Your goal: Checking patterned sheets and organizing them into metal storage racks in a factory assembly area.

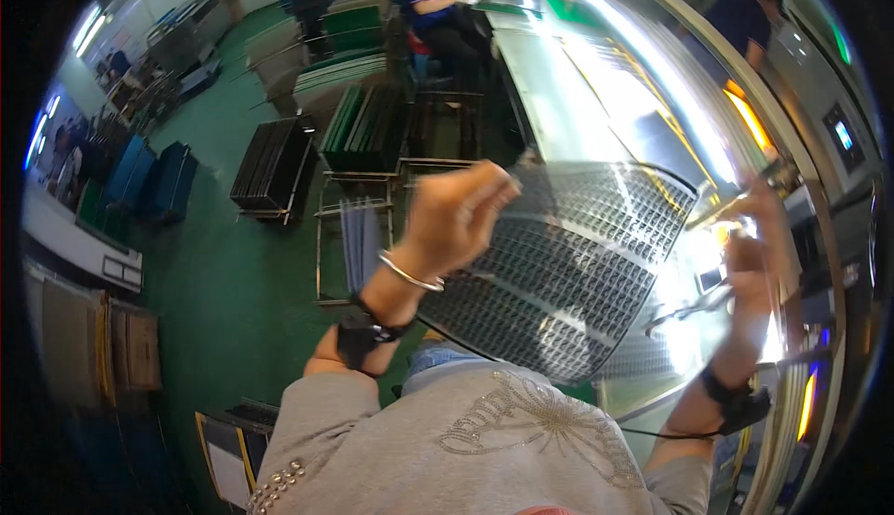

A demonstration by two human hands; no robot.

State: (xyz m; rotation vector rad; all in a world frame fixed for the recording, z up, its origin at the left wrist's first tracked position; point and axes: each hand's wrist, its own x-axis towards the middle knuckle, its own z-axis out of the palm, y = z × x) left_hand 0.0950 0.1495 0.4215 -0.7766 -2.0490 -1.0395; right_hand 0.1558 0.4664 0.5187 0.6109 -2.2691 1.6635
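Here we have the sheet (559,277) between our hands, partly over the table (563,138), our left hand (454,217) pinching its fingers narrow beside the upper edge, our right (759,245) too blurred to tell, so a light, steady, edges-only touch should serve best.

Right of the left grip (456,217), the sheet (568,264) bears dark rows of small repeated marks crossed by paler bands. Below that grip, the sweater (400,440) is grey with a glittering winged motif; to its left, the floor (209,282) is green.
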